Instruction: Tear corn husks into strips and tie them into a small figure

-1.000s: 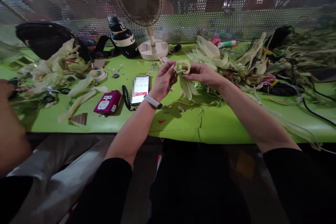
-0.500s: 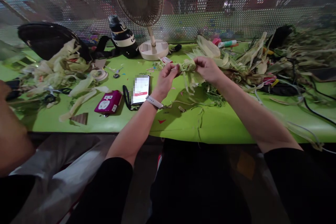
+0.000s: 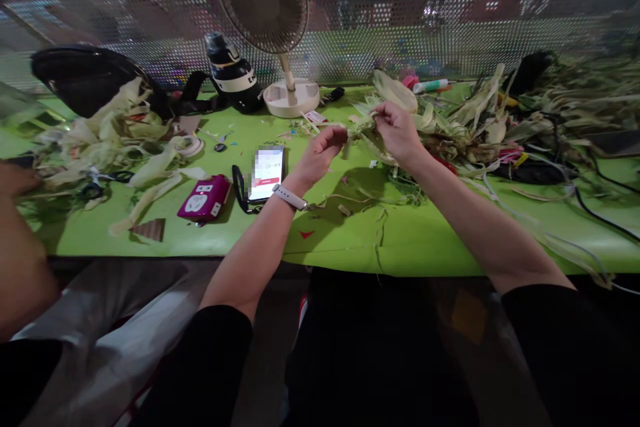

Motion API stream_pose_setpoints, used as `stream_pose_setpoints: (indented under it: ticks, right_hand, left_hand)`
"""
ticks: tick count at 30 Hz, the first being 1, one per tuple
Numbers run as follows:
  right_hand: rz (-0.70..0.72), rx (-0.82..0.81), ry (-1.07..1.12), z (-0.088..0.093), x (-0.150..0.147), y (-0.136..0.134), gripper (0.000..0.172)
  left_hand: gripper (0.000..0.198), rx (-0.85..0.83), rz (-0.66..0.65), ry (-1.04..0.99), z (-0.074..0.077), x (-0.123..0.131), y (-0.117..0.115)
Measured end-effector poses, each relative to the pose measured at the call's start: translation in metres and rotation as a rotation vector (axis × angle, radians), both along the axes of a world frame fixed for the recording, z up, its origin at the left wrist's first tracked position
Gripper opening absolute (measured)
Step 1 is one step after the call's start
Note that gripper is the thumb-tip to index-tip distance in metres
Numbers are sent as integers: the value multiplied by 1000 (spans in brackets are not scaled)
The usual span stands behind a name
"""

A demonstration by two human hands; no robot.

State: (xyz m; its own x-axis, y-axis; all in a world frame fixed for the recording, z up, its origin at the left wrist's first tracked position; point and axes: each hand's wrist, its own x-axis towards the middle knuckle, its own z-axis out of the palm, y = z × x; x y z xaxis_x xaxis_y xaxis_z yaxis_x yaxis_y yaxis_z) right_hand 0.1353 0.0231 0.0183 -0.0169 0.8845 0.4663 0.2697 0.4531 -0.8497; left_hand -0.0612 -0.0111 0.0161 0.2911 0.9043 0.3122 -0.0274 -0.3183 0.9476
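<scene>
Above the green table, a pale green bundle of corn husk [image 3: 362, 127] spans the space between my two hands. My left hand [image 3: 323, 155], with a watch on its wrist, pinches the bundle's left end in curled fingers. On the other end, the thumb and fingertips of my right hand [image 3: 397, 135] are closed. Loose husk hangs below the right fingers. A phone [image 3: 267, 173] with a lit screen lies just left of my left hand. Behind and to the right of my right hand spreads a heap of corn husks [image 3: 480, 120].
A white fan [image 3: 293, 97] and a black bottle [image 3: 235, 77] stand at the back. Husks [image 3: 107, 123], scissors [image 3: 95, 185], tape [image 3: 191, 146] and a purple box [image 3: 204, 199] lie to the left. Another person's arm [image 3: 20, 240] reaches in at far left. Cables [image 3: 600, 207] run at right.
The husk bundle has turned between my hands, and the strips that hung below its middle have shifted. My right hand has risen slightly; my left fingers have changed their grip.
</scene>
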Motion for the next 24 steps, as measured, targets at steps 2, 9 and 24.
stream_pose_setpoints:
  ticks: [2, 9, 24]
  right_hand:
    - [-23, 19, -34, -1, -3, -4, 9]
    - [-32, 31, -102, -4, -11, -13, 12]
    - [13, 67, 38, -8, -11, -10, 14]
  left_hand:
    - [13, -30, -29, 12, 1, -1, -1]
    - [17, -180, 9, -68, 3, 1, -7]
    - [24, -92, 16, -17, 9, 4, -8]
